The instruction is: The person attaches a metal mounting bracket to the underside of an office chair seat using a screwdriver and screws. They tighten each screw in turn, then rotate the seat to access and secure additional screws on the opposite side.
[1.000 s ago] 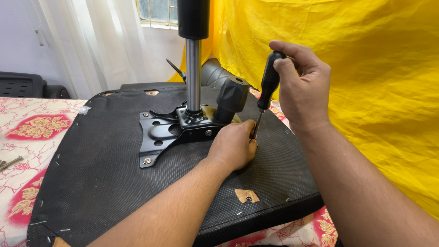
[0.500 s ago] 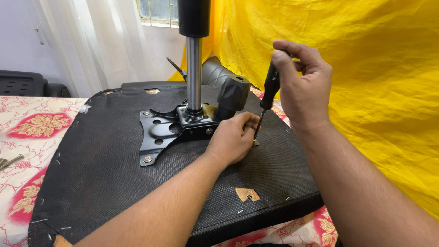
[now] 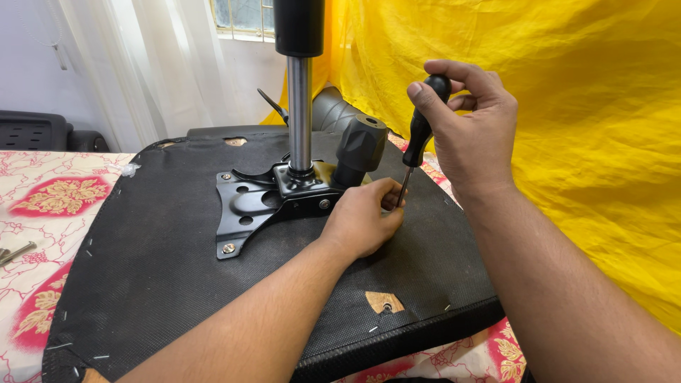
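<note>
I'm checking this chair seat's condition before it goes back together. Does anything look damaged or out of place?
Yes. The black fabric is torn near the front edge, leaving a hole with bare wood and a screw hole showing. A similar tear sits at the far edge. Loose bolts lie on the tablecloth at left.

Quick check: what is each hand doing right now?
Left hand: fingers curled around the screwdriver's shaft near the tip, resting on the seat underside.
Right hand: closed on the screwdriver handle.

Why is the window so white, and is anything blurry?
Head view: daylight through the window washes out the curtain; the screwdriver, right hand and left hand look sharp; a soft shine runs down the metal post.
</note>
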